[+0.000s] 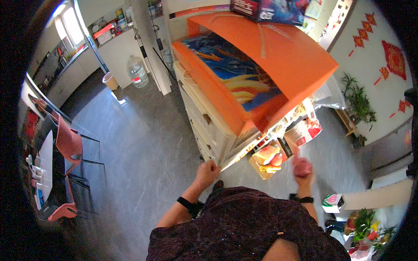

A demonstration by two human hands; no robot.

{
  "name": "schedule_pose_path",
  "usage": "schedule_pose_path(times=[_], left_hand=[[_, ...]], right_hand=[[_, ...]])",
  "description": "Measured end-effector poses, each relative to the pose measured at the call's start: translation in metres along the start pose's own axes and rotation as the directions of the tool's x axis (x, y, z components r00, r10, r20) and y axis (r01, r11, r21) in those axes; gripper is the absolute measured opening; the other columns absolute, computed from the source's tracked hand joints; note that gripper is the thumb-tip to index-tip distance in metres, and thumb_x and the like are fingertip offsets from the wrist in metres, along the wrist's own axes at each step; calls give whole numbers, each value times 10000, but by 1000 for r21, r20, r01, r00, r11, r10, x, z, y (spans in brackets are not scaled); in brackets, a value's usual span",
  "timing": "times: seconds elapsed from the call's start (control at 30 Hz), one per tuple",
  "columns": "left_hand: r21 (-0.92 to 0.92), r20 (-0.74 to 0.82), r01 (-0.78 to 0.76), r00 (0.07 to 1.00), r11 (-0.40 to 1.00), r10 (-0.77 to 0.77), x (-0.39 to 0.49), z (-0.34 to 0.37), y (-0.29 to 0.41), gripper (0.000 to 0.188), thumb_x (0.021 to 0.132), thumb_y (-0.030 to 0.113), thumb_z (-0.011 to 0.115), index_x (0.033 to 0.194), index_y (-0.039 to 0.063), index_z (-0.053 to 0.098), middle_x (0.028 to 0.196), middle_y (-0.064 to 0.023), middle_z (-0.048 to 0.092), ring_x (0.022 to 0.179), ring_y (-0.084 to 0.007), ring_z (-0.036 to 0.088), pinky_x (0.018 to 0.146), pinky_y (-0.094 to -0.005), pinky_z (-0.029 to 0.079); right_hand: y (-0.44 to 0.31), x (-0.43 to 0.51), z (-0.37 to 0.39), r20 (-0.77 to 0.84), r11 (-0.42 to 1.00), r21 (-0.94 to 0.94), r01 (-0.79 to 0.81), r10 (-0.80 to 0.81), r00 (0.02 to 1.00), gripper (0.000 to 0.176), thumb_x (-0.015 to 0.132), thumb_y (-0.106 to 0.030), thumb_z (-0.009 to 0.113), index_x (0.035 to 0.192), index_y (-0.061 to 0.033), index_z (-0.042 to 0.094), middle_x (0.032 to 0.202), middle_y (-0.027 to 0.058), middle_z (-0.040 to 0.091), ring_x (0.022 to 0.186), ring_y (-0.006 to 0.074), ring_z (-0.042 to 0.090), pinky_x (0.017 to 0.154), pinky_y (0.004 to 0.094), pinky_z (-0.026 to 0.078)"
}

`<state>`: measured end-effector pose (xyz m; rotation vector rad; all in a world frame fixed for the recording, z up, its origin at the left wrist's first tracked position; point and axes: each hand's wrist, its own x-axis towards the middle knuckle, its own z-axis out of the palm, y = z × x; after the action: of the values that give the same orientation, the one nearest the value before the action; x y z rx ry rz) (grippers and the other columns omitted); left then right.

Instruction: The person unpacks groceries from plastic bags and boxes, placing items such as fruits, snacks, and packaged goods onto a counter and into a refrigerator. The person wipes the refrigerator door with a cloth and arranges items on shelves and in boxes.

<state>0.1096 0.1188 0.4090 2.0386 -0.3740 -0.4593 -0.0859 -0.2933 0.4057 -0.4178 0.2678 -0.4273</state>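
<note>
My left hand (208, 173) is closed at the near lower corner of a cream drawer cabinet (209, 120). Its fingers pinch what looks like clear plastic film (230, 152), which runs up toward the cabinet top. On the cabinet rests a large orange box (294, 55) with a blue-and-yellow patterned surface (245, 78) inside its opening. My right hand (303, 173) is motion-blurred, to the right of the cabinet. Something pinkish-red shows at its fingers; I cannot make out whether it is an object. Nearest to it is a small open carton (266, 161) holding yellow and red items.
A red-and-white container (305, 132) stands behind the carton. Pink chairs (69, 140) and a white table (45, 169) are at left. A large water bottle (137, 73) and a bin (110, 81) stand on the grey floor (140, 140). Potted plants (356, 98) line the right wall.
</note>
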Motion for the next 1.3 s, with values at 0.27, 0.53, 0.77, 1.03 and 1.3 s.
schedule_pose_path(times=[0.27, 0.53, 0.77, 1.03, 1.3], left_hand=[[-19, 225, -345, 913, 938, 340, -67, 68, 51, 397, 840, 187, 720, 1131, -3, 529, 1016, -106, 625, 895, -210, 631, 843, -370, 530], [-306, 513, 391, 836, 868, -196, -88, 131, 87, 301, 961, 129, 518, 1236, 7, 504, 1126, -129, 613, 932, -231, 652, 823, -381, 568], [-224, 748, 452, 648, 863, -144, -89, 150, 83, 204, 966, 130, 524, 1107, -2, 588, 1012, -76, 633, 870, -171, 646, 763, -321, 559], [-176, 265, 296, 933, 939, -244, -52, 47, 45, 245, 904, 109, 621, 1112, -10, 568, 920, -102, 624, 789, -198, 641, 719, -328, 562], [124, -358, -353, 856, 927, 374, -41, -106, 131, 524, 929, 159, 586, 1363, -22, 355, 1331, -162, 457, 1175, -279, 510, 983, -394, 436]], right_hand=[[69, -54, 60, 167, 767, -590, -250, 420, 892, 619, 808, -1, 656, 1383, -7, 426, 1171, 97, 626, 1054, 188, 608, 916, 319, 487], [101, -89, 50, 5, 788, -612, -72, 94, 996, 262, 852, -125, 691, 1048, 18, 592, 958, 32, 651, 848, 104, 595, 747, 264, 504], [114, -135, -3, 193, 879, -409, -245, 345, 919, 588, 777, -48, 744, 1301, -26, 478, 986, 26, 625, 829, 116, 594, 721, 266, 503], [94, -91, -7, -39, 870, -490, -59, 46, 998, 316, 795, 20, 639, 1082, -31, 516, 879, 22, 614, 776, 124, 621, 669, 262, 521], [36, 113, 201, 231, 541, -578, 610, -609, 759, 299, 885, -262, 638, 1020, -37, 495, 718, 130, 612, 625, 246, 604, 547, 392, 489]])
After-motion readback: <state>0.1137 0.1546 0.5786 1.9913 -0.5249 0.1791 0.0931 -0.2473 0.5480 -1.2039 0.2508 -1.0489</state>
